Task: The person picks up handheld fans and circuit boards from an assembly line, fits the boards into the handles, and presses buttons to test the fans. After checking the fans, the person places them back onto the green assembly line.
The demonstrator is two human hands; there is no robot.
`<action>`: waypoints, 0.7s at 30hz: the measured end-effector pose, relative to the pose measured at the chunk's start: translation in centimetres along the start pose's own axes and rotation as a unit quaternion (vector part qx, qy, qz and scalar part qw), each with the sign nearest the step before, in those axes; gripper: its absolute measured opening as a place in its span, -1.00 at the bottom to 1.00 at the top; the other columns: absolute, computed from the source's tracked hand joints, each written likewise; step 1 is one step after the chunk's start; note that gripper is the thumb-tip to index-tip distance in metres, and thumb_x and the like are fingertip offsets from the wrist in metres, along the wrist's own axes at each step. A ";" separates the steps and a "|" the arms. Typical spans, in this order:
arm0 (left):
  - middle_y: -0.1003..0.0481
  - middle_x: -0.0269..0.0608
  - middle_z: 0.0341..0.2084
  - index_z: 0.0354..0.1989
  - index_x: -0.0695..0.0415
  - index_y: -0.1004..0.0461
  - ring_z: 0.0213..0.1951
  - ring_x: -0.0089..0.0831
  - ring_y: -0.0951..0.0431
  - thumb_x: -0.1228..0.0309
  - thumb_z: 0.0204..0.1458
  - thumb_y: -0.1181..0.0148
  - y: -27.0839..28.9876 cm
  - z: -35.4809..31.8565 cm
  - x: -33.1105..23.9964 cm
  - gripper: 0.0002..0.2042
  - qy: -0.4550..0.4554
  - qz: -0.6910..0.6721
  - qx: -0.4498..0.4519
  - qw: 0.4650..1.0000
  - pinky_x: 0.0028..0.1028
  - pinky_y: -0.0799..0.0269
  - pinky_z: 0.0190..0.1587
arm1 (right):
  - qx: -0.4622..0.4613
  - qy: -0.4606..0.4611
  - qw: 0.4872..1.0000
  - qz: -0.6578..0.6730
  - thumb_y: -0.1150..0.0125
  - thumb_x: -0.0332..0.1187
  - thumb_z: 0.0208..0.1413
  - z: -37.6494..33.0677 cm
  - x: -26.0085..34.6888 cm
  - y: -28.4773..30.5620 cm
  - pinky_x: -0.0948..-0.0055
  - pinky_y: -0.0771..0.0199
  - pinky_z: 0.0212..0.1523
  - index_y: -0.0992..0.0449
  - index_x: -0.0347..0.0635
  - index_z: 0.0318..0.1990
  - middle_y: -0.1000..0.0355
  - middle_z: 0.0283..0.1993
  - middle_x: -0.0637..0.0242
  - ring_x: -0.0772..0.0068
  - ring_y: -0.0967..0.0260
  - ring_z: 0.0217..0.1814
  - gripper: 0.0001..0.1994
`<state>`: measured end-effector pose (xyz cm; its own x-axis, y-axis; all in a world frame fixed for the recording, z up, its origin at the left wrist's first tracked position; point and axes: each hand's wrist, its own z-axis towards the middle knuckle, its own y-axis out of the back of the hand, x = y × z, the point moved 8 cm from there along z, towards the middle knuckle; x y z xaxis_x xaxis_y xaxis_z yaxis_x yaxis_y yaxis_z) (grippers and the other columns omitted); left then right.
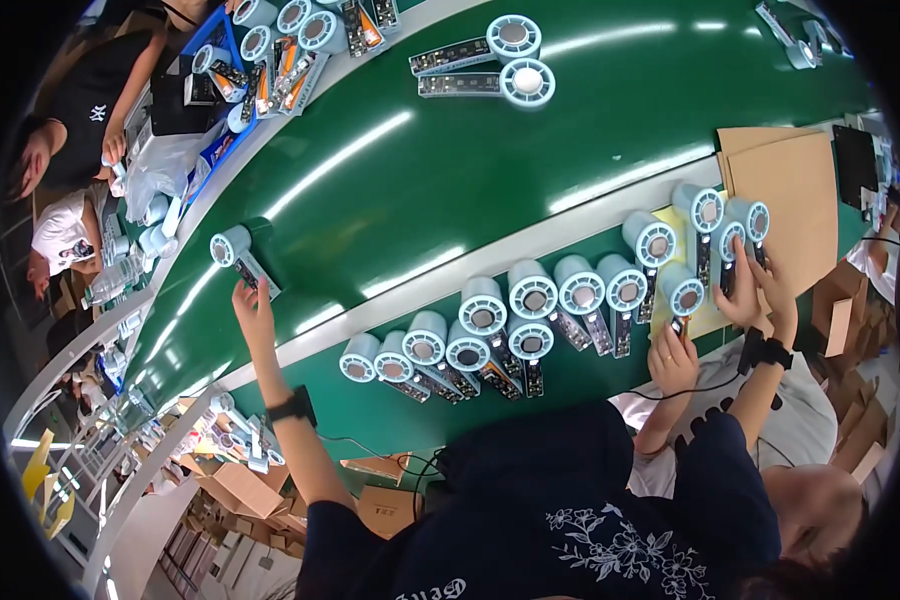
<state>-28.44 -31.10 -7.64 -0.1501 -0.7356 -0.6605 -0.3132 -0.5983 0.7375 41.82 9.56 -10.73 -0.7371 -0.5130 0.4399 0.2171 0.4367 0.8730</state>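
Observation:
At the left, my left hand (256,312) has its fingers closed at the handle end of a light blue handheld fan (231,245); the handle's circuit board lies bare. My right hand (776,290), with a black band at the wrist, is at the far right, its fingers round the handle of another fan (756,220). Right beside it a co-worker's hand (738,298) appears to touch a neighbouring fan (732,240). The co-worker's other hand (673,362) holds a fan (684,296) by its handle. Several similar fans (483,313) lie in rows between my hands.
A pale rail (420,280) divides the near green surface from the wide green belt (450,180). Two fans (515,38) lie on the belt's far side. Cardboard sheets (785,200) lie at the right. A blue bin (232,150) of fans stands far left, near other people.

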 end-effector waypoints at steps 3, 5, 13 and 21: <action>-0.45 -0.12 -0.26 -0.01 0.31 -0.29 -0.21 -0.46 -0.44 0.21 0.03 -0.21 -2.6 3.3 -0.5 -0.52 0.017 0.124 -0.024 0.992 -0.52 -0.34 -0.13 | -0.050 0.088 0.988 -0.117 -0.21 -0.32 -0.09 -5.0 5.9 -0.8 0.35 -0.23 0.10 -0.17 -0.28 0.21 -0.23 0.13 0.09 0.28 -0.23 0.11 -0.35; -0.46 -0.11 -0.27 -0.01 0.31 -0.29 -0.21 -0.48 -0.44 0.22 0.01 -0.22 -1.9 3.8 -0.3 -0.52 0.023 0.184 -0.047 0.981 -0.53 -0.34 -0.14 | -0.090 0.154 0.966 -0.189 -0.23 -0.40 -0.08 -6.4 9.7 -1.7 0.40 -0.32 0.04 -0.23 -0.29 0.18 -0.31 0.07 0.09 0.30 -0.33 0.03 -0.40; -0.45 -0.10 -0.41 -0.08 0.21 -0.25 -0.43 -0.45 -0.46 0.42 -0.02 -0.15 -4.1 -8.7 -13.7 -0.66 0.007 -0.052 0.033 0.998 -0.46 -0.40 -0.42 | 0.026 -0.087 0.945 0.315 0.07 -0.30 0.20 6.3 25.5 8.7 0.41 -0.21 0.11 -0.32 -0.33 0.08 -0.35 0.01 0.15 0.31 -0.28 0.08 -0.64; -0.42 0.13 -0.17 0.03 0.29 -0.17 -0.13 -0.08 -0.49 0.41 -0.13 -0.20 -4.3 -31.6 -21.4 -0.47 -0.045 -0.119 0.362 0.924 -0.30 -0.39 -0.09 | 0.191 -0.051 0.751 0.630 -0.12 -0.48 0.09 -4.7 42.8 -1.5 0.49 -0.28 0.02 -0.31 -0.34 0.08 -0.37 -0.04 0.20 0.47 -0.32 -0.04 -0.62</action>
<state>5.72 -22.78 7.76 -0.0624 -0.5617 -0.8250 -0.8870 -0.3477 0.3039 12.99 -16.55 7.76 -0.1500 0.5366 0.8304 0.5991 0.7174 -0.3554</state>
